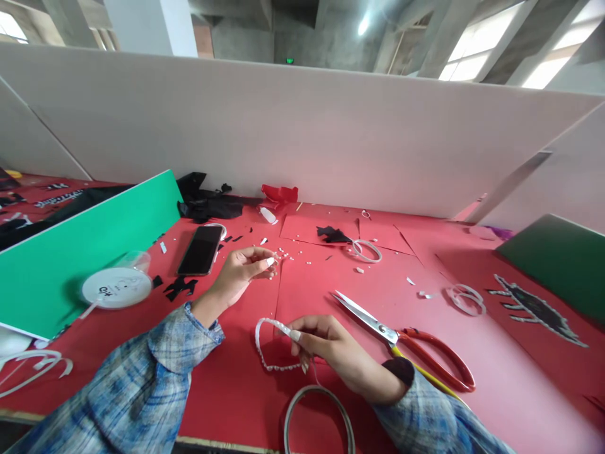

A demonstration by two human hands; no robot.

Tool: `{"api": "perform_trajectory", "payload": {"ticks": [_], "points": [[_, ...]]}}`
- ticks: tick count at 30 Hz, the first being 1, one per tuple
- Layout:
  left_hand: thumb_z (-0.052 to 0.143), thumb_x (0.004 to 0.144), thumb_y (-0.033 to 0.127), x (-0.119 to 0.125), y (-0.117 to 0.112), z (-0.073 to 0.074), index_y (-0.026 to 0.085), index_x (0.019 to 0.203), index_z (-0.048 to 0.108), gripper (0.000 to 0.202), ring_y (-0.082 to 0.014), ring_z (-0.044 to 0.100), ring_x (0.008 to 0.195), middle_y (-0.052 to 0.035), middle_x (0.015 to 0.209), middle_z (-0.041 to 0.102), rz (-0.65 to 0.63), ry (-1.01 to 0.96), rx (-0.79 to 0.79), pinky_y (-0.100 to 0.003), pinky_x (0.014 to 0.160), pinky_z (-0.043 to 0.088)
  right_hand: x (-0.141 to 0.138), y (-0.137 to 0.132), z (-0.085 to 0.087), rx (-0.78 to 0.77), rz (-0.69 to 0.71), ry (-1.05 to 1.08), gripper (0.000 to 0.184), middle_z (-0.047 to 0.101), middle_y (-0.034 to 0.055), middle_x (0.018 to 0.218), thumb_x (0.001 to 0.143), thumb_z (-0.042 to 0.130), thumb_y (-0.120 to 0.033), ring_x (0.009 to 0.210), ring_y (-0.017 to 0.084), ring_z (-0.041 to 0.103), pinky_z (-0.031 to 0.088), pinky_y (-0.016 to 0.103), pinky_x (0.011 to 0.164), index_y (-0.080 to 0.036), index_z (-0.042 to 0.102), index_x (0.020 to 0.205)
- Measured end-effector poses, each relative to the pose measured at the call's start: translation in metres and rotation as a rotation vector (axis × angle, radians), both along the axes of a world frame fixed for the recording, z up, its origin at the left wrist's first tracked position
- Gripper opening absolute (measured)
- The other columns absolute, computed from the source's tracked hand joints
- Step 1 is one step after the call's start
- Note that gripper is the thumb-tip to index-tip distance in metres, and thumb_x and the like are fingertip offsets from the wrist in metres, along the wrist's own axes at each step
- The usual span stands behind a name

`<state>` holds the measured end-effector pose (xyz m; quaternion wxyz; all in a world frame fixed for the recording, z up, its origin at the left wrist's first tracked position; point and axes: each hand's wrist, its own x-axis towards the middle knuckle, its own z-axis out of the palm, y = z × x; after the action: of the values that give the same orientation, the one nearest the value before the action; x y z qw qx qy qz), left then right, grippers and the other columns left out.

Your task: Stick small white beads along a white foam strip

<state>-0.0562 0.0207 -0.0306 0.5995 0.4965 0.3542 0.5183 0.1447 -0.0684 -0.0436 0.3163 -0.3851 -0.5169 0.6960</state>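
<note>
Between the thumb and fingers of my right hand [326, 343] is a white beaded band [259, 343], curved into an open loop on the left of that hand. My left hand [243, 271] is closed in a pinch just above the red tabletop, beside a scatter of small white beads [288, 255]. Whatever sits in that pinch is too small to make out. A pale ring-shaped roll [348, 419] lies below my right hand, and a thin strand runs up from it toward the fingers. To the right rest scissors [378, 328] with red handles, blades apart.
A phone [201, 251], a white spool [117, 288] and a green board [94, 243] stand on the left. Black scraps [208, 205] lie at the back before a white partition [293, 139]. White rings [366, 251] and a dark beaded piece [539, 309] are toward the right.
</note>
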Motion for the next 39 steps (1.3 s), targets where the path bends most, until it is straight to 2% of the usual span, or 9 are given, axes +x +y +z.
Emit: {"api": "perform_trajectory", "payload": {"ticks": [10,17,26,39], "points": [[0.078,0.062,0.027,0.0010,-0.0016,0.0004,0.017,0.081,0.074,0.022,-0.0131,0.067,0.068,-0.0056,0.084,0.074,0.014,-0.009,-0.008,-0.027,0.067,0.057,0.0018,0.0002,0.0000,0.024,0.017,-0.026,0.033,0.059,0.0004,0.067,0.076,0.066,-0.047,0.054,0.009,0.050,0.040,0.026,0.056,-0.014,0.063,0.079],[0.078,0.063,0.023,0.0003,0.0000,-0.0029,0.017,0.074,0.075,0.012,-0.0133,0.068,0.067,-0.0040,0.071,0.073,-0.013,0.015,0.038,-0.024,0.064,0.056,0.0028,-0.0013,0.0038,0.006,0.050,-0.040,0.034,0.058,0.0000,0.067,0.077,0.064,-0.048,0.054,0.009,0.051,0.040,0.025,0.057,-0.014,0.064,0.083],[0.079,0.062,0.021,0.0012,0.0016,-0.0056,0.017,0.072,0.075,0.012,-0.0131,0.067,0.066,-0.0033,0.068,0.073,0.044,-0.004,0.045,-0.025,0.063,0.056,0.0030,-0.0026,0.0044,0.008,0.060,-0.042,0.036,0.058,0.0000,0.066,0.077,0.064,-0.050,0.055,0.009,0.051,0.040,0.025,0.057,-0.014,0.066,0.085],[0.077,0.062,0.022,0.0019,-0.0005,-0.0031,0.016,0.071,0.073,0.012,-0.0127,0.065,0.064,-0.0029,0.066,0.070,0.056,0.072,0.045,-0.026,0.065,0.056,0.0031,-0.0029,0.0035,0.006,0.063,-0.033,0.033,0.059,-0.0003,0.066,0.079,0.064,-0.046,0.057,0.009,0.050,0.041,0.024,0.058,-0.014,0.067,0.086]]}}
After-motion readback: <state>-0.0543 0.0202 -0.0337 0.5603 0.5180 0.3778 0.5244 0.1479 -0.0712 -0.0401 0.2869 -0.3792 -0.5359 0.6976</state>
